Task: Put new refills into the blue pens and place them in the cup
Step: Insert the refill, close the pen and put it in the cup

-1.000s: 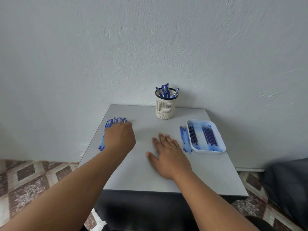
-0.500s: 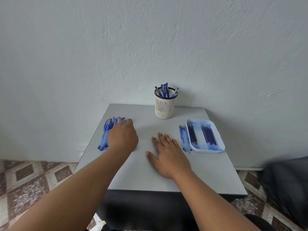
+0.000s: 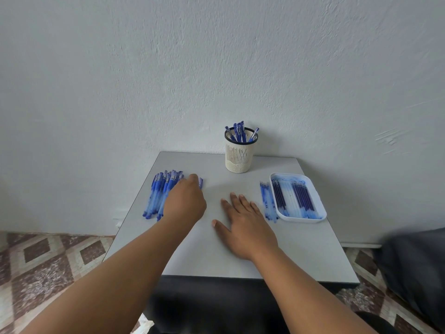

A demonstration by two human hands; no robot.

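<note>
A pile of blue pens (image 3: 159, 194) lies at the table's left edge. My left hand (image 3: 185, 201) is just right of the pile, fingers curled round one blue pen (image 3: 200, 183) whose end pokes out past the fingertips. My right hand (image 3: 245, 220) rests flat on the grey table (image 3: 216, 259), fingers spread and holding nothing. A cream mesh cup (image 3: 239, 155) at the back holds several blue pens. A white tray (image 3: 299, 218) at the right holds dark blue refills (image 3: 299, 196). Loose refills (image 3: 267, 198) lie on the table beside the tray's left side.
The table stands against a white wall. A patterned tile floor shows on both sides. A dark cloth object (image 3: 414, 266) sits off the table's right edge.
My left hand has slid right, off the pen pile, bringing one pen with it; more of the pile now shows. My right hand has stayed flat in place.
</note>
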